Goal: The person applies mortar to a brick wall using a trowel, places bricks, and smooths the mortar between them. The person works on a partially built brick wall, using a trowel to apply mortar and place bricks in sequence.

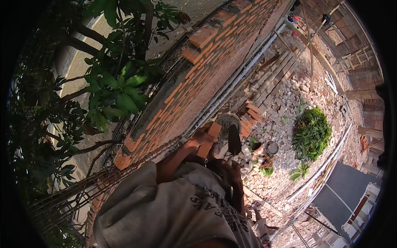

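My left hand [200, 135] is closed round an orange brick [214, 129] beside the brick wall [215, 70]. Just below that hand shows another brick [204, 150]; whether the hand touches it I cannot tell. My right hand [226, 168], in shadow close to my body, grips a trowel [234, 141] whose dark blade points away from me. Past the blade stands a round bucket [238, 119] with grey mortar in it. Several loose bricks [249, 120] lie to the right of the bucket. Wet mortar [159, 101] covers part of the wall's top.
Steel reinforcing bars [82, 194] run along the wall at lower left. Leafy branches [124, 91] hang beyond the wall. Rubble [277, 111], planks [275, 78] and a heap of green leaves [312, 134] cover the ground at right. Another person [261, 226] is partly visible below.
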`<state>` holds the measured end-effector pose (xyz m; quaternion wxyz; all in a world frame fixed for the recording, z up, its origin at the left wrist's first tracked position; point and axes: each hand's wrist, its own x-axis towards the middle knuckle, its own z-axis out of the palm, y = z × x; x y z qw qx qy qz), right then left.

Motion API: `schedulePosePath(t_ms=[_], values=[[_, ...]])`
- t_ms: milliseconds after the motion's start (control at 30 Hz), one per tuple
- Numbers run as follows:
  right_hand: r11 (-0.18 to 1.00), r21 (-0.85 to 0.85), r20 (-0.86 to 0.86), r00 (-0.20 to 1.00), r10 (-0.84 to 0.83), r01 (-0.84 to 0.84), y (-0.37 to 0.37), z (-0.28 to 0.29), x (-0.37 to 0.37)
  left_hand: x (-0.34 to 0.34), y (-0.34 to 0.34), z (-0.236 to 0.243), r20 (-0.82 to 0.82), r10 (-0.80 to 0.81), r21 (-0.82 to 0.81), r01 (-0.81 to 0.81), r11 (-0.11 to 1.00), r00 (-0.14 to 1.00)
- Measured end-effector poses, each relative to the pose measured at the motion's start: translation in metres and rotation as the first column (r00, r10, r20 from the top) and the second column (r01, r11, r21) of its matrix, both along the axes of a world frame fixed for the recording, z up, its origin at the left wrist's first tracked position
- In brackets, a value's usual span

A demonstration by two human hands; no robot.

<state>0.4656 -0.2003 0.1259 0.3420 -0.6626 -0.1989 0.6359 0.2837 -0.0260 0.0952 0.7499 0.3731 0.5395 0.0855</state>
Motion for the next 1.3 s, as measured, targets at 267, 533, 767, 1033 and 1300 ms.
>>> schedulePosePath(t_ms=[267,533,767,1033,1300], values=[[0.889,-0.418,0.267,0.961,-0.077,0.187,-0.108,-0.065,0.067,-0.095,0.105,0.096,-0.377,0.215,0.675,0.109,0.729,0.901],[0.810,-0.527,0.395,0.918,-0.037,0.259,-0.196,-0.042,0.083,-0.134,0.247,0.112,-0.528,0.416,0.722,0.134,0.678,0.741],[0.835,-0.545,0.356,0.923,0.147,0.077,-0.205,-0.042,0.080,-0.111,0.273,0.038,-0.484,0.225,0.721,0.240,0.650,0.846],[0.820,-0.571,0.341,0.897,0.281,-0.040,-0.193,-0.033,0.074,-0.095,0.279,-0.006,-0.695,0.143,0.632,0.504,0.588,0.705],[0.444,-0.491,0.582,0.097,0.807,-0.749,-0.197,-0.050,0.072,-0.095,0.290,-0.047,-0.708,0.363,0.704,0.564,0.432,0.605]])
